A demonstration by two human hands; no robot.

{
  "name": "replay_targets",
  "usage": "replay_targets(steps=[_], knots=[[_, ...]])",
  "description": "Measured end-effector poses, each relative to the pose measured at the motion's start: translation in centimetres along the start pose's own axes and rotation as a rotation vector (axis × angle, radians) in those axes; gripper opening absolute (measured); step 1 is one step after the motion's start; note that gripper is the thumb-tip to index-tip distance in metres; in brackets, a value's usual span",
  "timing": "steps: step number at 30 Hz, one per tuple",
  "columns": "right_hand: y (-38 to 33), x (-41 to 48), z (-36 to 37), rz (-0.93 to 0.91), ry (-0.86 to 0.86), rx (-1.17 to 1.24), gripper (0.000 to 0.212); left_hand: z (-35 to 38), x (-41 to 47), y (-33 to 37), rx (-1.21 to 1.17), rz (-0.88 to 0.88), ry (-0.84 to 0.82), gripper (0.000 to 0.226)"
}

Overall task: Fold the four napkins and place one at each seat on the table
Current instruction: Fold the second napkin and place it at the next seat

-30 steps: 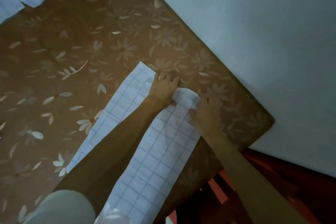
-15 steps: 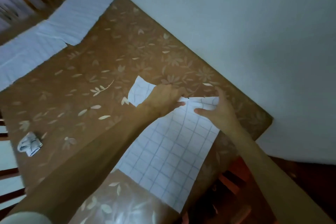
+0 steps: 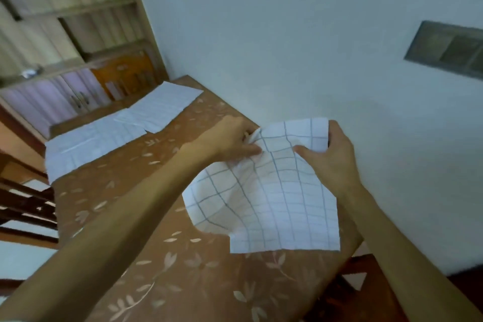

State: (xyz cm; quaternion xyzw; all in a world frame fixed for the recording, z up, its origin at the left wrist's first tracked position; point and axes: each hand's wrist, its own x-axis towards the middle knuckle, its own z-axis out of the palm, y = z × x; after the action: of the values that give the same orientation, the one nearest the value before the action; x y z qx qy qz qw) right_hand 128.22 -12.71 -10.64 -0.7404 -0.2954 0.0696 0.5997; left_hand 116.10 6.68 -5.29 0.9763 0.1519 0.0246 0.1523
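One checked napkin [image 3: 266, 206] hangs lifted over the tabletop [image 3: 183, 282], near its wall-side corner. The left hand [image 3: 230, 142] pinches the bunched upper left part with curled fingers. The right hand [image 3: 329, 157] grips the upper right corner, thumb in front. The lower edge sags, perhaps brushing the tabletop. At the far end lie a flat napkin [image 3: 162, 108] by the wall and a second flat napkin [image 3: 91, 144] touching it.

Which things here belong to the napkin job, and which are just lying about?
Job: checked napkin, pinched by left hand and right hand; far flat napkin; nearer flat napkin; table; chair, a seat.
Lying about: wooden cabinet; wall vent.
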Motion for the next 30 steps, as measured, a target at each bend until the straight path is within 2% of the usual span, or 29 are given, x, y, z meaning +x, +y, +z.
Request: replay_targets(steps=[2,6,9,12,14,16,19,22,25,27,30], knots=[[-1.2,-0.2,-0.3,-0.053,-0.015,-0.008,0.029,-1.8,-1.0,0.4,-0.082,-0.024,-0.013,0.040],[-3.1,-0.6,-0.5,-0.092,-0.025,-0.018,0.025,-4.6,-3.5,0.4,-0.221,-0.046,-0.031,0.061],[-4.7,-1.2,-0.7,-0.116,-0.041,-0.009,0.026,-6.0,-5.2,0.5,-0.183,-0.096,0.021,0.055],[-6.4,-2.4,-0.8,-0.106,-0.043,0.058,0.024,-6.6,-6.5,0.8,-0.036,-0.172,0.169,0.047],[-7.4,-3.3,-0.5,-0.146,-0.063,0.038,0.028,-6.7,-7.0,0.9,-0.056,-0.242,0.242,0.041],[-8.4,-4.6,0.1,-0.205,-0.121,-0.007,0.033,-6.8,-7.5,1.5,-0.185,-0.312,0.295,0.032],[-9.3,-6.8,1.9,-0.322,-0.204,-0.073,0.023,-7.3,-8.4,2.9,-0.542,-0.347,0.325,0.015],[-9.7,-8.4,3.5,-0.367,-0.218,-0.085,0.020,-7.8,-9.2,4.0,-0.823,-0.348,0.311,0.031],[-10.1,-9.3,4.5,-0.377,-0.199,-0.030,0.022,-7.9,-9.6,4.7,-1.020,-0.330,0.313,0.030],[-10.2,-9.8,4.8,-0.361,-0.166,-0.025,0.034,-8.1,-10.1,5.1,-1.140,-0.340,0.335,0.024],[-11.3,-10.6,4.6,-0.258,-0.230,0.001,0.069,-8.3,-10.5,5.2,-1.315,-0.326,0.363,0.020]])
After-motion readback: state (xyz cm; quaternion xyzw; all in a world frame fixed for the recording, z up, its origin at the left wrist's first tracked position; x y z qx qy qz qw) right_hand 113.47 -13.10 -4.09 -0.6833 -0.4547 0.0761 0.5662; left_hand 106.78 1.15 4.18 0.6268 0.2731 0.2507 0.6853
